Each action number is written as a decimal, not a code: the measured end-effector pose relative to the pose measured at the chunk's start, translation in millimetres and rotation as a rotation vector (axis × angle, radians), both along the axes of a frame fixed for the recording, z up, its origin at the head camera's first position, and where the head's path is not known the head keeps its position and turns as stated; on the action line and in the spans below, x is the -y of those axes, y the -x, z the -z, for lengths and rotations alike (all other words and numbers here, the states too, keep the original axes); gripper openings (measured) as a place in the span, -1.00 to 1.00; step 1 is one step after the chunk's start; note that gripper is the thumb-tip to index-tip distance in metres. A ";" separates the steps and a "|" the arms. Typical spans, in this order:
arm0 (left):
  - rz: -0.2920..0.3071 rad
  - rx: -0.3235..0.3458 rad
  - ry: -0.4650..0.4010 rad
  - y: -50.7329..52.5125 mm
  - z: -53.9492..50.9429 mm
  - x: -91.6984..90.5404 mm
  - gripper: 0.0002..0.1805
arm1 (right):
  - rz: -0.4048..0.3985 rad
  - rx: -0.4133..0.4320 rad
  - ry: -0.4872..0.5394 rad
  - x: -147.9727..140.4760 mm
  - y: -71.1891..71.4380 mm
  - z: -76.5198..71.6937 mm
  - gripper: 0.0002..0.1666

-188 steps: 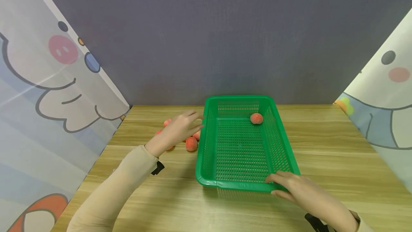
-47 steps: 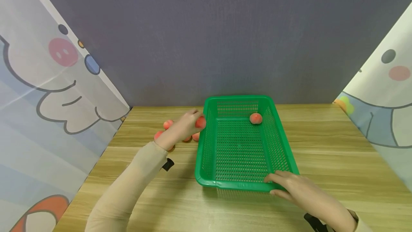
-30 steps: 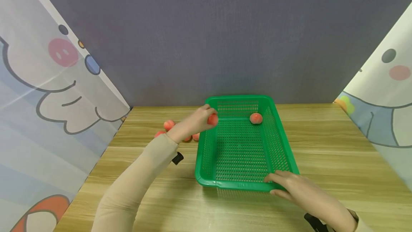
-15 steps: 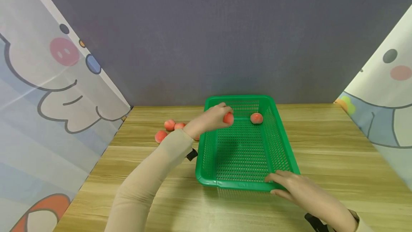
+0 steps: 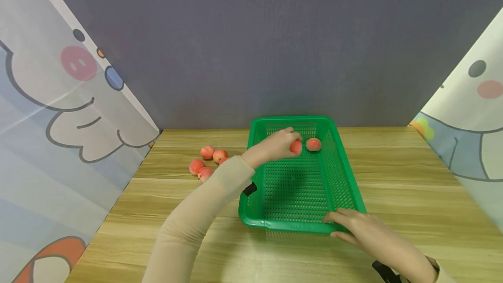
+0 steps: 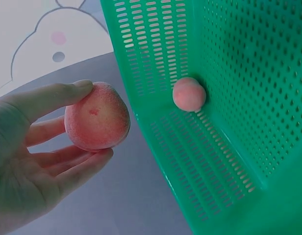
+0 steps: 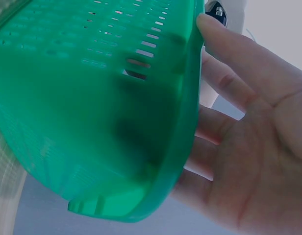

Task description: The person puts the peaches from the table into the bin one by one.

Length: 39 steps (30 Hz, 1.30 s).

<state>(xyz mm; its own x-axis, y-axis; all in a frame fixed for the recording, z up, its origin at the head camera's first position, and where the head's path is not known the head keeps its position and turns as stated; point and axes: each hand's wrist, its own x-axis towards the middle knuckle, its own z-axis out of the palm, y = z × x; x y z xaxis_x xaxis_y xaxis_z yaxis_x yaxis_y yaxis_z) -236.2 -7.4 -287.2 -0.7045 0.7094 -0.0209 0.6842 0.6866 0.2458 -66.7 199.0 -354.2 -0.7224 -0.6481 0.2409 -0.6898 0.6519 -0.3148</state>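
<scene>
The left hand (image 5: 277,145) is over the green basket (image 5: 294,227), pinching a red-pink peach (image 5: 296,147) between thumb and fingers. In the left wrist view that peach (image 6: 97,116) shows whole at the fingertips, clear of the basket wall. Another peach (image 5: 313,144) lies inside, by the back right corner. At the front right corner of the basket, the right hand (image 5: 363,226) holds the rim; in the right wrist view its thumb is on one side of the rim (image 7: 190,112) and the fingers reach behind it.
Several peaches (image 5: 207,152) lie in a loose group on the wooden table (image 5: 188,222), left of the basket; the left sleeve partly covers the group. A dark grey panel (image 5: 251,47) stands behind the table. Cartoon-printed sheets (image 5: 35,143) flank both sides.
After picking up a peach at the left, the left hand has carried it rightwards over the basket. More of the peaches on the table show. The right hand has stayed at the corner.
</scene>
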 end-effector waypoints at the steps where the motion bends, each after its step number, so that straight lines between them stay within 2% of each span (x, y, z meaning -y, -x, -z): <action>1: 0.002 0.000 0.005 -0.1 0.6 -2.1 -0.57 | 0.000 0.000 0.001 -0.1 -0.1 0.2 -0.74; 14: -0.009 0.036 -0.012 7.5 9.0 -24.5 -0.53 | -0.012 -0.014 0.014 -1.0 0.2 2.2 -0.73; 20: 0.004 0.048 -0.028 11.2 13.9 -32.7 -0.57 | -0.013 -0.030 0.015 -0.8 0.5 2.6 -0.72; 39: -0.047 0.069 -0.073 30.0 47.1 -58.0 -0.65 | 0.002 0.011 0.004 -0.8 1.6 1.6 -0.75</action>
